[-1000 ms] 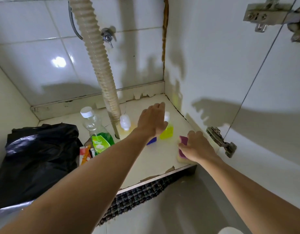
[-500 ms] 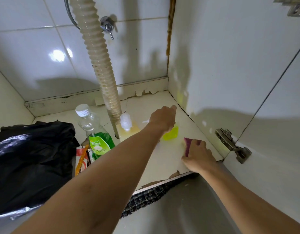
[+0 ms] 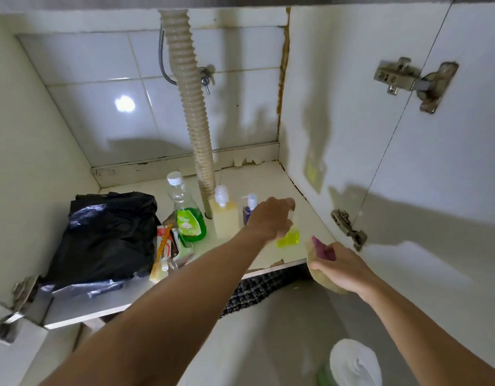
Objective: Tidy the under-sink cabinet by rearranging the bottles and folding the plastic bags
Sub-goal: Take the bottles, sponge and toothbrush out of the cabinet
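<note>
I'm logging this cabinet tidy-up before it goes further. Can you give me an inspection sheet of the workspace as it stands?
Surface: cabinet shelf, front edge chipped.
Job's things: green bottle, pale pump bottle, purple pump bottle, yellow bottle, black plastic bag.
Clutter: tubes lying beside bag.
Hands: left hand on yellow bottle; right hand grips sponge.
Cables: drain hose.
Surroundings: tiled wall, door hinges.

Ribbed drain hose (image 3: 191,107) (beige) runs down before tiled wall (image 3: 101,107)
</note>
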Action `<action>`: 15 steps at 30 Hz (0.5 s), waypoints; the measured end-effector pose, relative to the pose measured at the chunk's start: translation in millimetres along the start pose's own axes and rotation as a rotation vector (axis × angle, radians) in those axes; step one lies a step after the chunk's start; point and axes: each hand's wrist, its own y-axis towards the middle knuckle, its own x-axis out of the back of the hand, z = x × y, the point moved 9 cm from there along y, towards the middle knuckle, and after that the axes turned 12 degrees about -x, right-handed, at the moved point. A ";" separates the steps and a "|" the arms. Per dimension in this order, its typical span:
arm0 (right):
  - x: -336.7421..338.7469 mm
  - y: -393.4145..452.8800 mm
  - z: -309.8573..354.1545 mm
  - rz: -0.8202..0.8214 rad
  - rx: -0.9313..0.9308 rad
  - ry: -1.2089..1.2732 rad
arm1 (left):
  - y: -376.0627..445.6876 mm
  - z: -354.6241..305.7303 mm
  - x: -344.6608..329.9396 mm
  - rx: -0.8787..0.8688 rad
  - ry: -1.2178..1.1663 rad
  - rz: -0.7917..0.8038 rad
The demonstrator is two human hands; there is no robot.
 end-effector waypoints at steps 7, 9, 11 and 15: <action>-40.7 -76.0 -23.9 -0.016 0.106 -0.129 | -128.7 -12.3 -33.7 0.082 -0.052 0.084; -61.7 -91.8 -30.3 0.011 0.114 -0.122 | -155.7 -2.5 -55.4 0.137 -0.048 0.128; -83.8 -102.7 -38.9 0.074 0.105 -0.105 | -179.1 9.7 -77.0 0.193 -0.053 0.168; -116.1 -108.2 -62.0 0.150 0.085 -0.172 | -215.6 31.2 -115.9 0.267 -0.053 0.179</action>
